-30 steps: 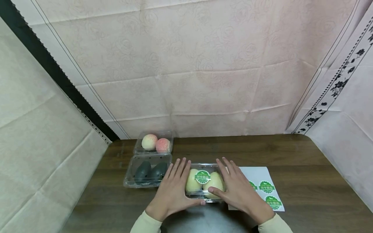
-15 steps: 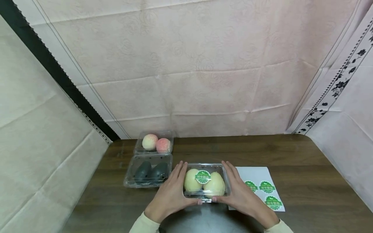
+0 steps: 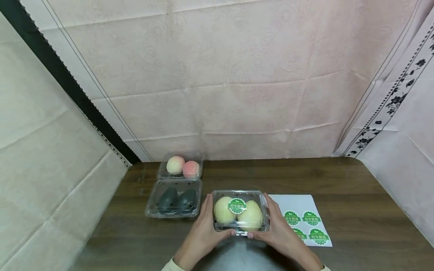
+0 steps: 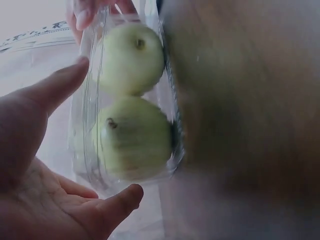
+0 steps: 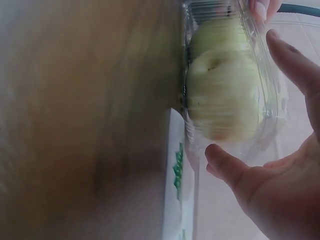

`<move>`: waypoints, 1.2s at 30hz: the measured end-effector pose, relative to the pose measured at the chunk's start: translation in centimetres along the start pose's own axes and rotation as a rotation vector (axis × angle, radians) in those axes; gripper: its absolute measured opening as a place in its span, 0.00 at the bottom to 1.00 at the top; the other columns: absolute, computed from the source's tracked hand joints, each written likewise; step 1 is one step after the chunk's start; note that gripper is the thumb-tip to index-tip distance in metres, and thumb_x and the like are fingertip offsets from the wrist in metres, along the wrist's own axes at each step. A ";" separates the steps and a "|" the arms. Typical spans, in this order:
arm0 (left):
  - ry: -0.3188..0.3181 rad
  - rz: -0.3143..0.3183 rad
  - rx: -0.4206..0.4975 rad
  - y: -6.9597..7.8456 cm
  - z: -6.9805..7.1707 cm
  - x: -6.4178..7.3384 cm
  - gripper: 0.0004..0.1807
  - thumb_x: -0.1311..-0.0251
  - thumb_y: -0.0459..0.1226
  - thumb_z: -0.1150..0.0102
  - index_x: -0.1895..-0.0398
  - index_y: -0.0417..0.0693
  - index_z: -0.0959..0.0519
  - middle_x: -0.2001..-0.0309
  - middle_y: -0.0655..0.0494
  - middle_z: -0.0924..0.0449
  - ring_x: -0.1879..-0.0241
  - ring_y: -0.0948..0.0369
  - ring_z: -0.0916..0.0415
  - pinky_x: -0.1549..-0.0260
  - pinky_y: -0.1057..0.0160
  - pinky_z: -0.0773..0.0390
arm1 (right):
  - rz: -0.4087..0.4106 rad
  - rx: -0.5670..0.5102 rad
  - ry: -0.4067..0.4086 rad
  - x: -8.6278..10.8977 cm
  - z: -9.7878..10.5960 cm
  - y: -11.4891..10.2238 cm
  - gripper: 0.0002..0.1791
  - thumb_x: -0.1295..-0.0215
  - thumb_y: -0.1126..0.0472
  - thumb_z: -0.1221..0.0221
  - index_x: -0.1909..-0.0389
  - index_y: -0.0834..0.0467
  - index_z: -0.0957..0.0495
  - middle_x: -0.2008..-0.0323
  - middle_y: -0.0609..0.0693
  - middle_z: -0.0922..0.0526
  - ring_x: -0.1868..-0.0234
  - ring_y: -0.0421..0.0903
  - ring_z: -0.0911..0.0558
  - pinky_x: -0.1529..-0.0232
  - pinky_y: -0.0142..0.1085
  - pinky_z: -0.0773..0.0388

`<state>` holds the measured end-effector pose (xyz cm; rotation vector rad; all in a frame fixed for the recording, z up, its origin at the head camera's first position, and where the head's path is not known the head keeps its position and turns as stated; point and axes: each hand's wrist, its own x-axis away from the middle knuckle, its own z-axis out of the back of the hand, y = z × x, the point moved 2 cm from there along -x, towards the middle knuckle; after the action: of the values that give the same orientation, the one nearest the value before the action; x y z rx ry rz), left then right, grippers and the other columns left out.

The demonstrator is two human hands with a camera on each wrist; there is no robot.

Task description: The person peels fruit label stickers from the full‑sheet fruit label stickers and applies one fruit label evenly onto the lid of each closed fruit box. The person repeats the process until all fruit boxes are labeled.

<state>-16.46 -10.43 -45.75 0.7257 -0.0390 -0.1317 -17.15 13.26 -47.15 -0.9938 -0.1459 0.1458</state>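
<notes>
Clear rectangular plastic box (image 3: 236, 226) was gripped at both ends by half-curled left hand (image 3: 207, 230) and right hand (image 3: 278, 232); judged light, slick, easily dented, best supported at edges.

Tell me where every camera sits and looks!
Head: on the head, facing forward and down at the table; left hand and right hand show.
Left wrist: worn there, facing the clear fruit clamshell; mostly the left hand shows.
Right wrist: worn there, facing the clamshell from its other end; mostly the right hand.
Both wrist views share the clamshell.
</notes>
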 end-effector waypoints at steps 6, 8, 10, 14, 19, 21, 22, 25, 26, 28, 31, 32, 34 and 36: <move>0.024 0.079 0.102 -0.2 -0.6 0.4 0.72 0.60 0.61 0.24 0.20 0.42 0.58 0.22 0.39 0.58 0.27 0.38 0.48 0.36 0.38 0.36 | -0.065 -0.079 0.002 0.3 -0.4 0.2 0.74 0.64 0.42 0.20 0.22 0.59 0.58 0.25 0.68 0.49 0.31 0.69 0.36 0.36 0.58 0.32; 0.043 0.085 0.130 -0.4 -0.7 0.6 0.71 0.60 0.59 0.22 0.21 0.39 0.56 0.23 0.36 0.55 0.27 0.38 0.48 0.35 0.37 0.37 | -0.070 -0.107 0.008 0.3 -0.5 0.3 0.74 0.64 0.44 0.19 0.22 0.58 0.57 0.25 0.67 0.47 0.31 0.69 0.36 0.36 0.58 0.32; 0.062 0.082 0.152 -0.4 -0.8 0.7 0.70 0.60 0.57 0.21 0.22 0.37 0.54 0.23 0.35 0.52 0.28 0.38 0.47 0.35 0.37 0.38 | -0.069 -0.123 0.018 0.3 -0.7 0.3 0.73 0.63 0.45 0.19 0.22 0.57 0.56 0.26 0.67 0.45 0.31 0.68 0.35 0.36 0.58 0.31; 0.093 0.093 0.182 -0.4 -0.9 1.0 0.69 0.62 0.55 0.19 0.22 0.38 0.52 0.25 0.33 0.48 0.29 0.37 0.44 0.36 0.36 0.37 | -0.070 -0.133 0.037 0.5 -0.9 0.3 0.71 0.62 0.48 0.19 0.22 0.57 0.56 0.28 0.70 0.42 0.31 0.67 0.35 0.36 0.58 0.32; 0.095 0.162 0.218 -0.4 -1.2 1.3 0.73 0.66 0.56 0.18 0.21 0.42 0.54 0.25 0.32 0.49 0.29 0.35 0.46 0.35 0.34 0.40 | -0.074 -0.160 0.062 0.7 -1.2 0.3 0.70 0.61 0.50 0.19 0.22 0.58 0.56 0.30 0.70 0.39 0.30 0.64 0.35 0.33 0.57 0.35; 0.094 0.172 0.229 -0.4 -1.3 1.4 0.74 0.67 0.56 0.18 0.21 0.40 0.55 0.25 0.31 0.50 0.28 0.35 0.47 0.35 0.33 0.41 | -0.068 -0.167 0.072 0.7 -1.2 0.3 0.70 0.61 0.50 0.19 0.23 0.59 0.56 0.30 0.70 0.37 0.31 0.63 0.34 0.33 0.56 0.36; 0.094 0.173 0.233 -0.4 -1.4 1.4 0.74 0.67 0.56 0.17 0.21 0.39 0.56 0.25 0.31 0.50 0.28 0.35 0.47 0.35 0.33 0.42 | -0.067 -0.168 0.075 0.8 -1.2 0.3 0.70 0.62 0.50 0.19 0.23 0.59 0.56 0.30 0.69 0.37 0.31 0.63 0.34 0.33 0.56 0.35; 0.095 0.173 0.242 -0.5 -1.6 1.4 0.74 0.67 0.55 0.17 0.22 0.37 0.56 0.25 0.31 0.50 0.28 0.35 0.47 0.35 0.34 0.41 | -0.069 -0.199 0.069 0.7 -1.3 0.3 0.72 0.62 0.52 0.18 0.22 0.60 0.58 0.30 0.69 0.38 0.30 0.62 0.34 0.32 0.55 0.37; 0.097 0.173 0.247 -0.5 -1.7 1.4 0.74 0.67 0.54 0.17 0.22 0.37 0.56 0.25 0.31 0.49 0.29 0.35 0.46 0.35 0.34 0.41 | -0.074 -0.199 0.067 0.7 -1.3 0.3 0.72 0.62 0.52 0.18 0.23 0.61 0.59 0.30 0.69 0.38 0.30 0.62 0.34 0.32 0.55 0.37; 0.103 0.177 0.254 -0.5 -1.8 1.4 0.74 0.68 0.54 0.16 0.22 0.37 0.55 0.26 0.32 0.47 0.29 0.36 0.45 0.35 0.35 0.40 | -0.087 -0.200 0.063 0.8 -1.3 0.3 0.73 0.63 0.52 0.18 0.22 0.61 0.60 0.29 0.69 0.38 0.30 0.62 0.35 0.32 0.56 0.39; 0.118 0.189 0.268 -0.4 -1.9 1.4 0.74 0.69 0.52 0.16 0.22 0.37 0.54 0.27 0.32 0.45 0.30 0.36 0.43 0.36 0.34 0.39 | -0.104 -0.169 0.065 0.8 -1.3 0.3 0.74 0.64 0.51 0.18 0.23 0.62 0.59 0.29 0.70 0.38 0.31 0.63 0.35 0.32 0.58 0.39; 0.124 0.191 0.271 -0.4 -2.0 1.4 0.74 0.69 0.51 0.15 0.22 0.37 0.54 0.27 0.32 0.44 0.31 0.35 0.42 0.36 0.34 0.39 | -0.108 -0.165 0.065 0.8 -1.3 0.3 0.74 0.64 0.51 0.18 0.23 0.62 0.59 0.29 0.70 0.38 0.31 0.64 0.35 0.32 0.59 0.40; 0.136 0.194 0.271 -0.3 -2.0 1.4 0.73 0.70 0.50 0.15 0.22 0.37 0.53 0.28 0.31 0.42 0.31 0.35 0.41 0.37 0.34 0.38 | -0.113 -0.157 0.063 0.8 -1.2 0.2 0.73 0.64 0.51 0.18 0.23 0.62 0.58 0.29 0.71 0.39 0.31 0.65 0.35 0.32 0.60 0.40; 0.147 0.192 0.275 -0.2 -2.0 1.4 0.73 0.70 0.48 0.14 0.23 0.37 0.52 0.28 0.31 0.42 0.31 0.35 0.41 0.37 0.34 0.38 | -0.118 -0.152 0.064 0.8 -1.2 0.2 0.73 0.64 0.50 0.18 0.23 0.63 0.57 0.29 0.71 0.40 0.31 0.65 0.35 0.32 0.61 0.40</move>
<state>-14.94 -9.46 -47.43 1.0001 0.0138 0.1132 -16.15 12.56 -47.93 -1.1375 -0.1589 -0.0052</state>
